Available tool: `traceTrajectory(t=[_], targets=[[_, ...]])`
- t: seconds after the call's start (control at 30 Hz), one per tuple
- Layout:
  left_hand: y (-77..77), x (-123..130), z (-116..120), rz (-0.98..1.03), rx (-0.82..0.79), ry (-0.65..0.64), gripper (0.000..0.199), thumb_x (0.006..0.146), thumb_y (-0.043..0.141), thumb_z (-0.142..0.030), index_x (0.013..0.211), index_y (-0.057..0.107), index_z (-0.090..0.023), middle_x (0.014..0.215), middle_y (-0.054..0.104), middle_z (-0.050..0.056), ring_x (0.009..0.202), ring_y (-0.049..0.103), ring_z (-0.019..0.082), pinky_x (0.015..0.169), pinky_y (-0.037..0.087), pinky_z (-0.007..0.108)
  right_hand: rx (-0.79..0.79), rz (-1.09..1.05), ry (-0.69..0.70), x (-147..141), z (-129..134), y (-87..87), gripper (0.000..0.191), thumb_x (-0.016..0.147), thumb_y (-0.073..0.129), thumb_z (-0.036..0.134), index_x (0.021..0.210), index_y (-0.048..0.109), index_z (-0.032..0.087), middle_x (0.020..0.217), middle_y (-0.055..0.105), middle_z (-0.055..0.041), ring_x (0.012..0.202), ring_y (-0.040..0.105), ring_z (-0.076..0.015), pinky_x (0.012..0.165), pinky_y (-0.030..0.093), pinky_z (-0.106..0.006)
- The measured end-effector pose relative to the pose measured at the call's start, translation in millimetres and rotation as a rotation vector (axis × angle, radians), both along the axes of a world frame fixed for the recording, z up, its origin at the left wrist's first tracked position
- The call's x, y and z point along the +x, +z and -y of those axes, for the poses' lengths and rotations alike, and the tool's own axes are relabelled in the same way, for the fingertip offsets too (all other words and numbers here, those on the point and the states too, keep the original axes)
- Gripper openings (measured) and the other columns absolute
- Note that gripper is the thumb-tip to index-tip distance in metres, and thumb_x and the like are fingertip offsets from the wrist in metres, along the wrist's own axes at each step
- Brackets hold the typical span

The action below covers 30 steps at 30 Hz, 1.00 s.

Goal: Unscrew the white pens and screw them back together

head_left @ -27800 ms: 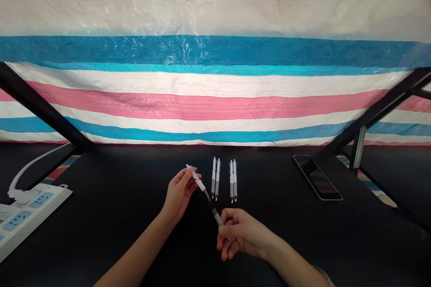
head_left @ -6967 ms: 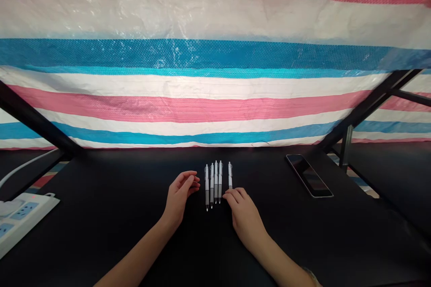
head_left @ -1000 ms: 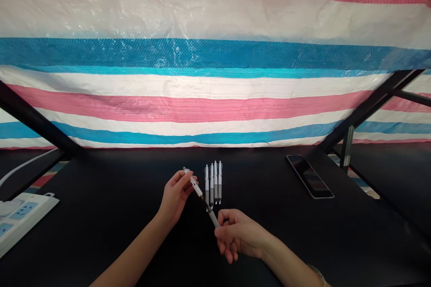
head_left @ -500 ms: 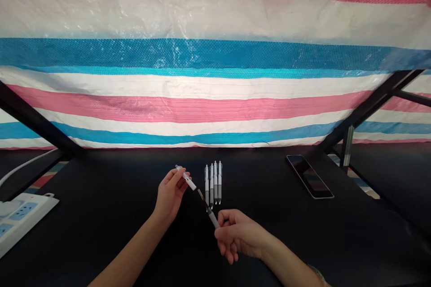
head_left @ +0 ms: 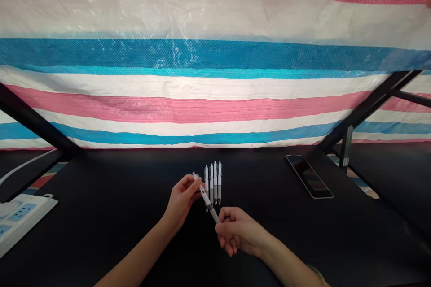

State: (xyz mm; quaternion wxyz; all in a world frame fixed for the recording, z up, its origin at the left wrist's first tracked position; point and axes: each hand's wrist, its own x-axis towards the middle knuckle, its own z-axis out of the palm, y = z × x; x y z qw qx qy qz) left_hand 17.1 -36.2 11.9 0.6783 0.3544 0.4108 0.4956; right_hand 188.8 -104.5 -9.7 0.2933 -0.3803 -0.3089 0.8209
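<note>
A white pen (head_left: 205, 198) with a grey grip is held at a slant between my two hands above the black table. My left hand (head_left: 182, 199) pinches its white upper barrel near the clicker end. At the lower end, my right hand (head_left: 237, 228) has thumb and forefinger closed on the grey grip section (head_left: 214, 215). The two sections meet or nearly meet; whether they are joined I cannot tell. Just beyond lie several similar white pens (head_left: 216, 184), side by side with their clickers pointing away, one partly covered by the held pen.
A dark phone (head_left: 309, 176) lies on the black table (head_left: 134, 242) at the right. At the left edge is a white power strip (head_left: 28, 219) with a white cable (head_left: 25, 166). Black metal bars (head_left: 363, 112) slope up at both sides, before a striped plastic sheet (head_left: 215, 85).
My left hand has moved right and slightly down, bringing the white barrel over the exposed refill to the grip section. The right hand has hardly moved.
</note>
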Motion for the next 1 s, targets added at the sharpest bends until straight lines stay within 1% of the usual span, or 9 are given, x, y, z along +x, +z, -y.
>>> traceTrajectory(t=[0.13,0.3,0.47,0.6,0.67,0.73,0.8,0.87,1.0], targets=[[-0.9,1.7,1.8,-0.016,0.016,-0.019,0.019,0.074,0.07,-0.031,0.071,0.059,-0.016,0.069,0.061,0.0,0.064,0.054,0.01,0.059,0.047,0.019,-0.003,0.008,-0.02,-0.7,0.0,0.1,0.033,0.066,0.072,0.033,0.074,0.044,0.016,0.053,0.062,-0.0001,0.036,0.052,-0.0082,0.032,0.03,-0.014],[-3.1,0.6,2.7,-0.007,0.025,-0.05,0.017,0.076,0.068,-0.031,0.074,0.059,-0.017,0.07,0.061,0.0,0.065,0.055,0.011,0.061,0.047,0.02,-0.012,0.007,-0.014,-0.1,-0.7,2.2,0.032,0.07,0.068,0.039,0.077,0.053,0.012,0.052,0.059,0.0005,0.035,0.05,-0.0072,0.033,0.028,-0.015],[-2.1,1.6,3.9,0.0,0.033,-0.073,0.016,0.076,0.068,-0.03,0.076,0.059,-0.017,0.07,0.061,0.001,0.066,0.056,0.012,0.061,0.047,0.022,-0.013,-0.016,0.002,-0.8,-0.8,3.3,0.036,0.071,0.066,0.045,0.078,0.057,0.011,0.05,0.057,0.0004,0.034,0.047,-0.0065,0.033,0.026,-0.017],[-2.5,1.2,2.3,0.018,0.026,-0.064,0.015,0.076,0.068,-0.029,0.076,0.059,-0.016,0.071,0.062,0.002,0.069,0.057,0.013,0.064,0.048,0.023,-0.001,-0.041,-0.024,-1.4,-1.0,4.1,0.041,0.074,0.061,0.05,0.078,0.059,0.009,0.048,0.053,0.0016,0.032,0.041,-0.0049,0.033,0.023,-0.018],[-3.2,0.7,1.3,0.018,0.029,-0.048,0.015,0.077,0.068,-0.029,0.074,0.059,-0.016,0.071,0.061,0.002,0.07,0.056,0.012,0.065,0.048,0.023,-0.001,-0.047,-0.038,-1.2,-1.1,5.1,0.041,0.076,0.058,0.05,0.084,0.059,0.009,0.049,0.054,0.0015,0.033,0.042,-0.0054,0.034,0.024,-0.018],[-3.7,0.2,0.6,0.011,0.031,-0.03,0.016,0.077,0.067,-0.029,0.072,0.059,-0.016,0.071,0.061,0.002,0.07,0.056,0.013,0.065,0.048,0.022,0.0,-0.031,-0.051,-0.9,-1.1,6.5,0.038,0.076,0.06,0.048,0.09,0.055,0.012,0.052,0.056,0.0013,0.035,0.045,-0.0064,0.034,0.025,-0.017],[-4.0,0.2,0.5,0.004,0.026,-0.023,0.016,0.076,0.068,-0.029,0.072,0.058,-0.017,0.071,0.061,0.002,0.071,0.056,0.013,0.065,0.048,0.022,0.006,0.007,-0.07,-0.8,-1.1,7.6,0.036,0.072,0.066,0.044,0.087,0.049,0.016,0.053,0.058,0.0019,0.036,0.046,-0.0066,0.034,0.024,-0.016],[-3.9,0.4,1.2,0.002,0.018,-0.024,0.016,0.076,0.068,-0.029,0.072,0.058,-0.017,0.071,0.061,0.001,0.07,0.056,0.013,0.065,0.048,0.022,0.0,0.038,-0.081,-1.1,-0.9,7.8,0.038,0.067,0.071,0.041,0.081,0.045,0.017,0.053,0.058,0.003,0.035,0.045,-0.006,0.034,0.023,-0.016],[-3.0,1.0,3.0,0.006,0.012,-0.031,0.016,0.076,0.068,-0.03,0.072,0.058,-0.018,0.071,0.061,0.0,0.07,0.056,0.012,0.065,0.047,0.022,-0.008,0.029,-0.057,-2.1,-1.0,4.1,0.041,0.07,0.065,0.05,0.082,0.052,0.013,0.051,0.056,0.002,0.034,0.044,-0.0056,0.033,0.022,-0.016]])
